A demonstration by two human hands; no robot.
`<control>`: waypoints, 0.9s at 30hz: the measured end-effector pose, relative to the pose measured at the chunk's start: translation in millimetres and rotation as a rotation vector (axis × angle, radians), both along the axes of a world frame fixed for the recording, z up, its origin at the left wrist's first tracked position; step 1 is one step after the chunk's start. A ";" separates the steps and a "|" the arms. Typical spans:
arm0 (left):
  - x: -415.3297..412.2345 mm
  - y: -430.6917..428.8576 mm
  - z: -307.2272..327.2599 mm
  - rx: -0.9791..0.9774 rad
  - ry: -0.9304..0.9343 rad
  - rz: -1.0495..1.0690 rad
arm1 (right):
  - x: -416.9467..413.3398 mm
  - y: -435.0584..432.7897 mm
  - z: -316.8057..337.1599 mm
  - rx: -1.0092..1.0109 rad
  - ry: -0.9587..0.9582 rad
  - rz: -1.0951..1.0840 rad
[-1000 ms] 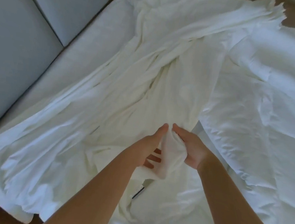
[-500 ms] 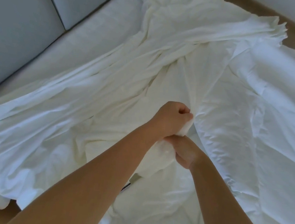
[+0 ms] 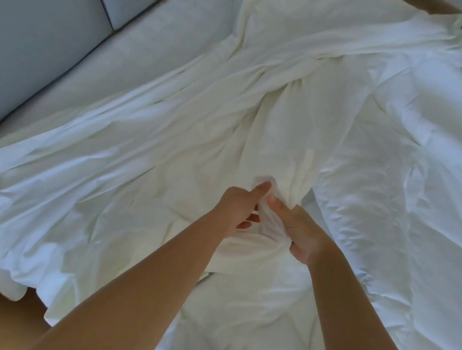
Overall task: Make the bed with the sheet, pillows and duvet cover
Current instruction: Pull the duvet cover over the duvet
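Left hand [image 3: 239, 206] lowered, pinching crumpled cream sheet [image 3: 171, 148]

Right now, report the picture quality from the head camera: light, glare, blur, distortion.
Head view, light: soft, even daylight with no glare or hard shadows; the white bedding at right looks bluish beside the cream fabric. Head view, distortion: the wide angle stretches the forearms toward the bottom edge. Head view, focus: mild softness overall, yet the left hand and right hand gripping the cream fabric read clearly.
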State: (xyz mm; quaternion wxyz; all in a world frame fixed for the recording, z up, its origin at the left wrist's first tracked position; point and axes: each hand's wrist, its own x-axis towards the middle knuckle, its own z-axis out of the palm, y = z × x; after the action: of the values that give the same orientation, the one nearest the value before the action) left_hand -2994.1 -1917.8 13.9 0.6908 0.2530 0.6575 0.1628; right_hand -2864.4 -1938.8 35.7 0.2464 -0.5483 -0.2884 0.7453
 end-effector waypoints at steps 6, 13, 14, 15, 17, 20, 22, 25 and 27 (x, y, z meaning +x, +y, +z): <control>9.0 22.0 27.5 0.408 -0.014 0.007 | -5.9 2.9 3.9 0.030 0.057 -0.010; -0.5 28.1 53.5 0.463 -0.187 -0.152 | -0.2 -0.3 -2.6 0.070 0.275 -0.034; -4.8 24.1 48.9 0.475 -0.068 -0.151 | -0.3 -2.9 -5.5 0.047 0.332 -0.089; -9.3 18.1 41.1 0.462 0.076 -0.182 | 0.8 -4.9 -8.2 0.017 0.388 -0.146; -17.0 -1.0 21.3 0.319 0.330 -0.355 | 3.5 -7.2 -12.2 -0.046 0.458 -0.216; -23.3 -25.7 2.6 -0.046 0.228 -0.362 | 7.2 -7.8 -16.3 -0.089 0.386 -0.214; -20.3 -24.1 0.1 -0.143 0.005 -0.225 | 9.1 -7.6 -16.4 -0.113 0.326 -0.184; -7.5 -9.0 6.7 0.029 -0.104 -0.096 | 9.6 -6.3 -10.5 -0.117 0.235 -0.125; -0.1 2.9 19.2 0.155 -0.110 -0.042 | 10.6 -6.2 -7.2 -0.084 0.214 -0.126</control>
State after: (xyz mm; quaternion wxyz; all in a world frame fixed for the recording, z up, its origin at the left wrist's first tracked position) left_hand -2994.2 -1914.9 33.1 0.7077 0.3101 0.5983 0.2121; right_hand -2853.8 -1945.0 28.5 0.2988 -0.4924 -0.1939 0.7941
